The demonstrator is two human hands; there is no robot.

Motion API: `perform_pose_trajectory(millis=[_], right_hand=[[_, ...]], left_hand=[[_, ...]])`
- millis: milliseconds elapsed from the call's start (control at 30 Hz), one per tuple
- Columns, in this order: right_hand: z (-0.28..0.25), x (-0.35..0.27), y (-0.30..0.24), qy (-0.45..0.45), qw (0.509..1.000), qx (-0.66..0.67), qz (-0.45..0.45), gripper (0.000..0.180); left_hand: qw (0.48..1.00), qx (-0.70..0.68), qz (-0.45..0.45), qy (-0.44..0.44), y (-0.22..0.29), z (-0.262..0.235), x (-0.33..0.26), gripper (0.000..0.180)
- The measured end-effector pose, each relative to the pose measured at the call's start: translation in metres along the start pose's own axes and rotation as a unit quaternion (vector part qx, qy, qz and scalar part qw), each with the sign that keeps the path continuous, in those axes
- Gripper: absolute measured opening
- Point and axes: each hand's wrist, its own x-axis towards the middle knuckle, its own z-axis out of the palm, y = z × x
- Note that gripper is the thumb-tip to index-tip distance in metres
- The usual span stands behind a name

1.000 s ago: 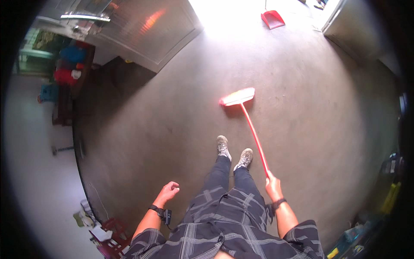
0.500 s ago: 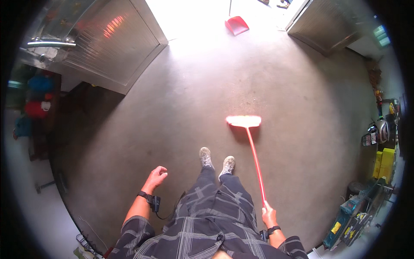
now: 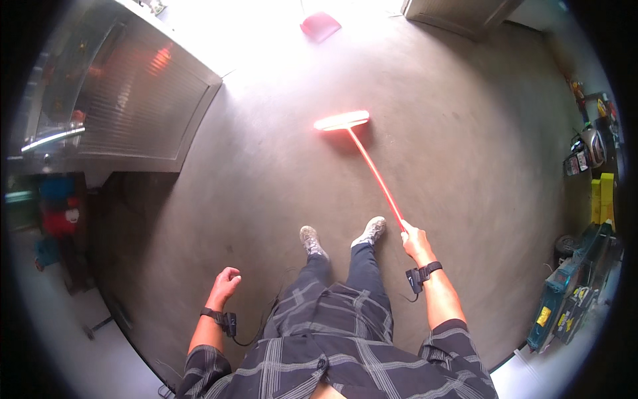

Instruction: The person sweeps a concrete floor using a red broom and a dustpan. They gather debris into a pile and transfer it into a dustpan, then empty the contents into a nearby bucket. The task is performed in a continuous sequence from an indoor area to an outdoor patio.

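Note:
My right hand [image 3: 416,243] is wrapped round the upper end of the red handle of a broom [image 3: 375,171], with the arm stretched forward. The broom's wide head [image 3: 341,121], washed out by glare, rests on the concrete floor ahead of my feet, toward the bright doorway. Hanging at my left side, my left hand [image 3: 225,284] is loosely curled and holds nothing. A red dustpan [image 3: 320,27] stands farther ahead in the doorway's light, its upright stick fading into the glare.
A ribbed metal door leaf [image 3: 143,100] stands swung in on the left, another door leaf [image 3: 458,16] on the right. Along the right wall are tools, yellow boxes [image 3: 602,198] and a teal case [image 3: 557,292]. Red and blue items [image 3: 60,216] line the left side.
My right hand has pushed the broom forward, so its head is closer to the dustpan. My right foot has moved forward and outward. My left fingers have curled in more.

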Motion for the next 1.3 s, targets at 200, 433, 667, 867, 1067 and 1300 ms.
perform_pose_trajectory(millis=[200,433,667,867,1067,1300], right_hand=[[-0.037,-0.064,0.089,0.001,0.999,0.01,0.031,0.044],[-0.113,-0.234,0.241,-0.022,0.981,-0.072,0.18,0.046],[-0.176,-0.165,0.296,-0.063,0.987,-0.113,0.097,0.043],[-0.174,0.01,0.234,-0.021,0.998,-0.054,-0.032,0.041],[-0.191,0.016,0.204,0.007,0.999,-0.005,0.047,0.042],[-0.205,-0.133,0.31,0.033,0.99,0.005,0.14,0.042]], left_hand=[[0.999,-0.021,0.029,-0.016,0.058,0.059,0.008,0.028],[0.992,-0.006,0.078,-0.096,0.153,0.146,0.019,0.029],[0.994,0.019,0.079,-0.072,0.193,0.159,0.014,0.03],[0.996,0.044,0.014,-0.074,0.217,0.148,-0.003,0.032],[0.994,0.077,0.053,-0.054,0.255,0.153,0.006,0.031],[0.983,0.073,0.11,-0.126,0.298,0.219,0.055,0.033]])
